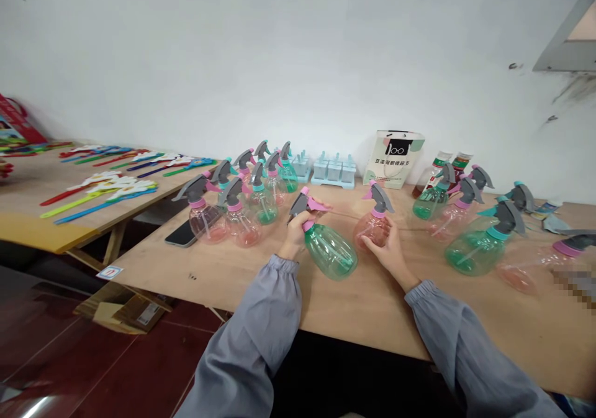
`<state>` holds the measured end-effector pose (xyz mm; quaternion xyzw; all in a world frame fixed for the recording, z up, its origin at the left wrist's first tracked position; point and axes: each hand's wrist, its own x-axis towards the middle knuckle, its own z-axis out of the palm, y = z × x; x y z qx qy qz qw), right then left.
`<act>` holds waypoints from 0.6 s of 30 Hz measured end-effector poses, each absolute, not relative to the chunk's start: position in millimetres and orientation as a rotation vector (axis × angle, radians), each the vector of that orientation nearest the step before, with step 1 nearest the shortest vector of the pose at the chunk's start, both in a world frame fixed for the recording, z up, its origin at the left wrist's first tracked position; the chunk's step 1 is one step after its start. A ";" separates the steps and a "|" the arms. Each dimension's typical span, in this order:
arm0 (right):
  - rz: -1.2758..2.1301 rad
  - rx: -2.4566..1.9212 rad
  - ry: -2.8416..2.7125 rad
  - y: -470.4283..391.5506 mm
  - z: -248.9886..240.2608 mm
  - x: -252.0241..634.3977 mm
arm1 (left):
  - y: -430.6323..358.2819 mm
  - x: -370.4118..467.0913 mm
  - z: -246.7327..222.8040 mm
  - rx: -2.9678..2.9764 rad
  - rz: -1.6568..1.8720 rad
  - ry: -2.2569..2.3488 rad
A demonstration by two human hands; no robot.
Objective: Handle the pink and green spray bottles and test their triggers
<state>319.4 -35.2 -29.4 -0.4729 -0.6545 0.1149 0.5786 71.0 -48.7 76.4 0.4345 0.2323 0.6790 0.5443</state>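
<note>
Green bottle (331,253) aslant, sprayer (299,202) upper-left

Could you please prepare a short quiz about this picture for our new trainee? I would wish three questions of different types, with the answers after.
1. Choose one. What colour is the body of the spray bottle in the left hand?
A) pink
B) green
C) yellow

2. True or false: the right hand touches no bottle.

3. Fill in: the paper bag stands at the back of the table, in front of the ____.

Key:
1. B
2. False; it holds a pink-bodied bottle.
3. wall
</note>
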 end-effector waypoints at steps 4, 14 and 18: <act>0.264 -1.098 -1.530 -35.3 -29.4 319.3 | -48.2 68.5 74.9 1.046 1.609 0.559; 0.270 -1.099 -1.528 -36.2 -29.0 318.6 | -50.4 68.8 73.4 1.171 1.591 0.491; 0.264 -1.091 -1.535 -36.0 -29.0 318.7 | -48.4 59.8 68.8 1.222 1.543 0.562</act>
